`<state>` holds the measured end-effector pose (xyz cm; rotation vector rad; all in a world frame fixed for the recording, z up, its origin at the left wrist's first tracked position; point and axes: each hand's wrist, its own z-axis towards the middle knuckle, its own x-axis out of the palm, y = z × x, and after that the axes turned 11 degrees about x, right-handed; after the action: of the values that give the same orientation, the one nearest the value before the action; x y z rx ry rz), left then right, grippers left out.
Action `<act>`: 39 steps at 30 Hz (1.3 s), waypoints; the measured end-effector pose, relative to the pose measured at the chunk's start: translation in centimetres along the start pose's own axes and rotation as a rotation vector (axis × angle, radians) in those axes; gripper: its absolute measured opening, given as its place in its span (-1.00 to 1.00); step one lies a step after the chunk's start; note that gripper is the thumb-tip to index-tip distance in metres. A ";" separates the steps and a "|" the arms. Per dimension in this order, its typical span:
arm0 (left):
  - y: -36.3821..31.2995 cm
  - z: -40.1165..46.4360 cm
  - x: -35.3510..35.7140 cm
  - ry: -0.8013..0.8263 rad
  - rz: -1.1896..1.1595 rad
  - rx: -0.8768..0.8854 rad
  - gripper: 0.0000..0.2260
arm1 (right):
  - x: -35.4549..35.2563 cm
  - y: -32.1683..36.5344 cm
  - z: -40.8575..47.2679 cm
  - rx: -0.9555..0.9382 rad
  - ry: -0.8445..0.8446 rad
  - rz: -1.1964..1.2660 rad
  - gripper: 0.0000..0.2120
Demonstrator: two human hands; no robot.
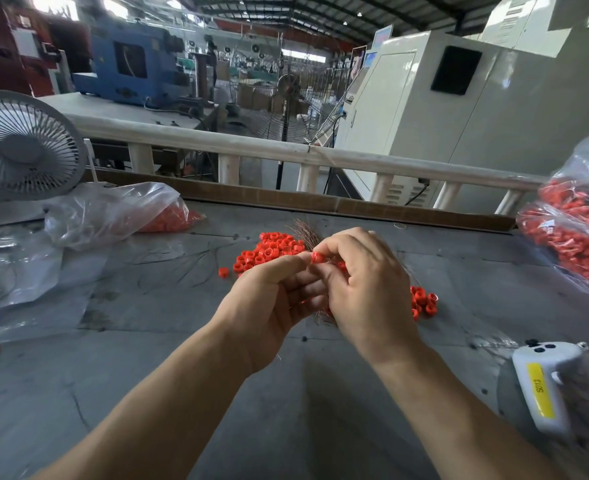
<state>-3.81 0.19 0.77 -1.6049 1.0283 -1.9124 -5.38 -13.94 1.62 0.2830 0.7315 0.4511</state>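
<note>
Item: red ring (pixel 317 257), small plastic, held above the middle of the tabletop (pixel 147 306), just in front of the main pile.

Left hand (pixel 269 299): palm turned up, fingers curled, thumb and forefinger tips pinching the ring from the left.

Right hand (pixel 366 289): back of the hand to the camera, fingers bent narrowly onto the same ring from the right; the two hands touch.

Copper wire strands (pixel 305 233): thin bundle fanning out behind the hands and showing again below them; which hand holds it cannot be told.

Pile of red rings (pixel 269 249): loose on the tabletop, just beyond the hands.

Smaller heap (pixel 424 303): right of the right hand.

Single ring (pixel 223 271): left of the pile.

Clear bag (pixel 113 213): far left corner, partly filled with red parts.

Full bag (pixel 577 237): right edge.

Desk fan (pixel 23 143): far left corner.

White controller (pixel 542 386): yellow label, near right edge.
</note>
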 end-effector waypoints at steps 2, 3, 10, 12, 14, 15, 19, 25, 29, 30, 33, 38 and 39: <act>-0.1 0.1 0.1 0.000 0.006 -0.001 -0.86 | -0.1 -0.2 0.1 -0.029 -0.016 0.007 -0.90; -0.1 0.1 0.1 0.003 0.016 0.002 -0.85 | -0.1 -0.2 0.1 -0.042 -0.025 0.011 -0.92; -0.3 0.0 -0.2 0.014 0.073 0.042 -0.83 | -0.4 -0.2 0.3 -0.120 -0.033 -0.008 -0.93; -0.3 0.2 -0.4 0.011 0.098 0.075 -0.82 | -0.6 -0.2 0.5 -0.139 -0.030 -0.059 -0.94; -0.2 0.2 -0.6 0.003 0.118 0.108 -0.83 | -0.5 -0.2 0.6 -0.118 -0.034 -0.082 -0.91; -0.2 0.3 -0.6 -0.003 0.127 0.121 -0.83 | -0.5 -0.2 0.5 -0.103 -0.023 -0.077 -0.91; -0.1 0.4 -0.9 -0.036 0.172 0.150 -0.82 | -0.2 -0.2 0.0 -0.097 0.050 -0.035 -0.92; 0.0 0.7 -1.1 -0.078 0.172 0.151 -0.73 | 0.1 -0.6 0.0 -0.050 0.122 0.056 -0.84; 0.1 0.7 -1.3 -0.108 0.205 0.164 -0.80 | 0.2 -0.6 -0.2 -0.043 0.157 0.116 -0.86; 0.1 0.6 -1.4 -0.117 0.219 0.169 -0.84 | 0.2 -0.6 -0.2 -0.044 0.160 0.127 -0.85; -0.1 0.6 -1.4 -0.132 0.245 0.193 -0.90 | 0.3 -0.5 -0.3 -0.045 0.175 0.155 -0.81; -0.4 0.5 -1.4 -0.164 0.320 0.246 -0.89 | 0.2 -0.6 -0.2 -0.039 0.202 0.157 -0.79; -0.5 0.5 -1.4 -0.170 0.339 0.258 -0.87 | 0.1 -0.7 -0.1 -0.034 0.216 0.152 -0.79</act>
<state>-2.93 1.38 0.24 -1.3263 0.8772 -1.5803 -5.19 -14.50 1.17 0.2616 0.9163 0.6446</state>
